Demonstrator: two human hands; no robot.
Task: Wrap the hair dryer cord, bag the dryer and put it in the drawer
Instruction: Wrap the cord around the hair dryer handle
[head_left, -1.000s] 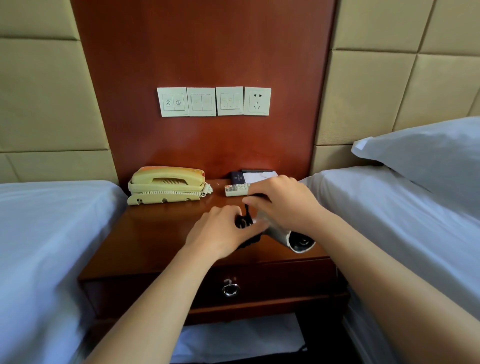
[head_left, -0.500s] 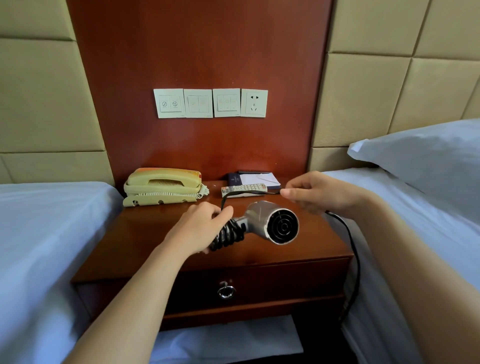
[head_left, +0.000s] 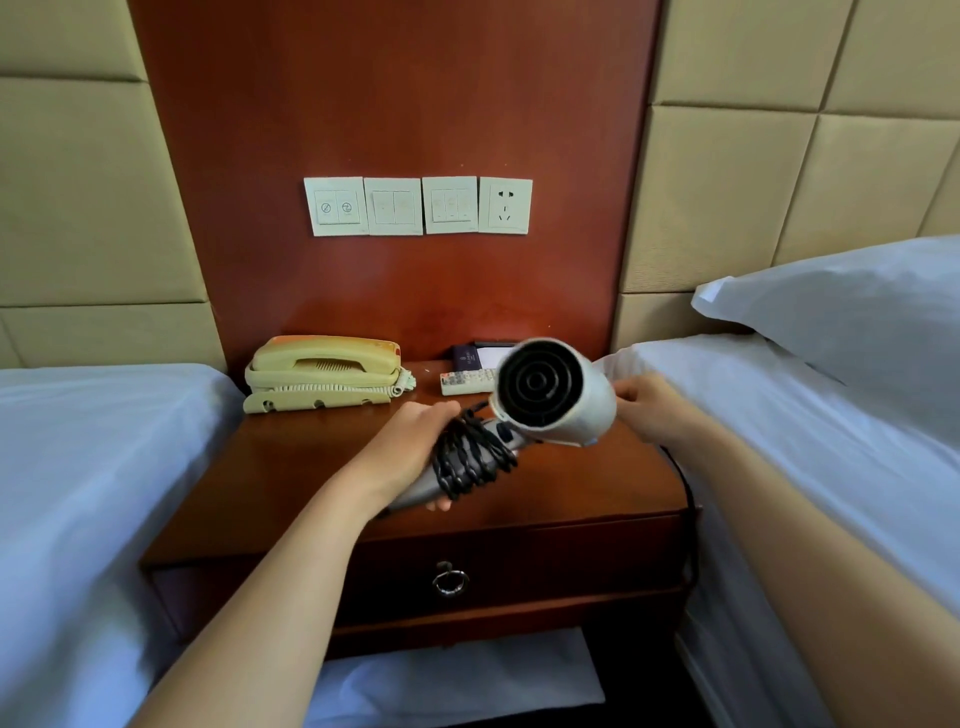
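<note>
A silver-white hair dryer (head_left: 563, 402) is held above the nightstand (head_left: 291, 483), its round intake grille facing me. My left hand (head_left: 410, 447) grips the handle, which has several turns of black cord (head_left: 470, 454) wound round it. My right hand (head_left: 657, 410) sits just behind the dryer's barrel, fingers curled; what it holds is hidden by the barrel. A loose length of cord (head_left: 688, 499) hangs down over the nightstand's right edge. The drawer (head_left: 571, 566) with its ring pull (head_left: 450, 578) is closed below.
A cream telephone (head_left: 324, 374) stands at the back left of the nightstand; a remote control (head_left: 465, 383) and a notepad (head_left: 480, 357) lie at the back. Wall switches and a socket (head_left: 505, 205) sit above. Beds flank both sides, with a pillow (head_left: 852, 312) on the right.
The dryer has been lifted and turned, so its grille now faces me larger and higher. My right hand has moved in from holding the cord out to just behind the barrel.
</note>
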